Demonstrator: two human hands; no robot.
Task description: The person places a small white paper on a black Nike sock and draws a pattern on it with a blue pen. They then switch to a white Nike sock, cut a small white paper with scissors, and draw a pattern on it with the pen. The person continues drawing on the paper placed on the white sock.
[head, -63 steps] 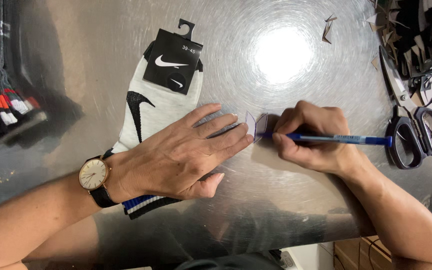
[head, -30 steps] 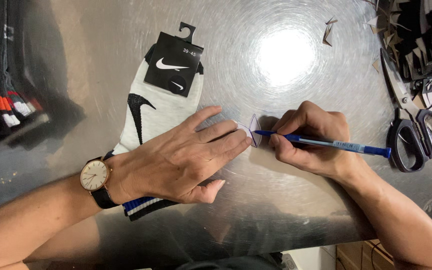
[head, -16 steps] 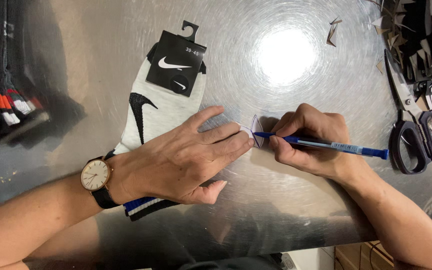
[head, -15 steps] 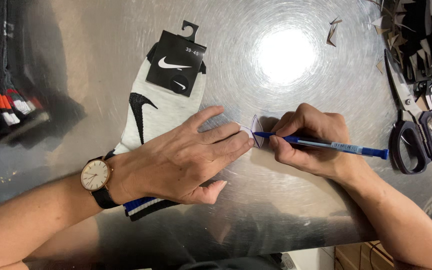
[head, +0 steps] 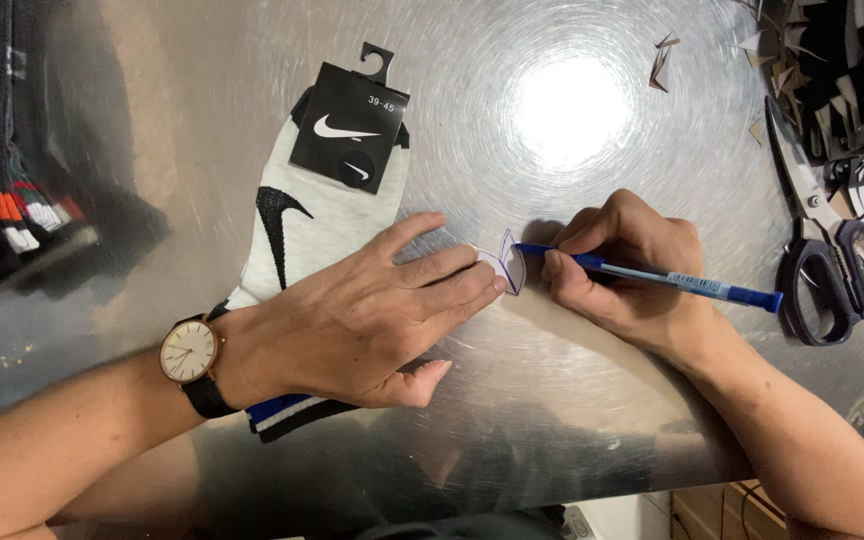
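Note:
My left hand [head: 362, 315] lies flat, fingers spread, on a light grey sock [head: 297, 225] with a black card label [head: 348, 125] and a blue-striped cuff [head: 277, 412]. Its fingertips press a small pale folded tag [head: 507, 266] onto the shiny metal table [head: 552, 400]. My right hand [head: 627, 275] grips a blue pen [head: 672, 280], whose tip touches the upper edge of the tag. A watch [head: 190, 352] sits on my left wrist.
Black-handled scissors [head: 832, 260] lie at the right. A heap of dark and pale card offcuts [head: 842, 70] fills the top right corner, with a few scraps [head: 660, 62] nearby. Dark folded socks with coloured stripes [head: 22, 215] are stacked at the left.
The pen tip has moved up from the middle of the tag to its upper edge, and my right hand has tilted with it. My left hand stays pressed in place.

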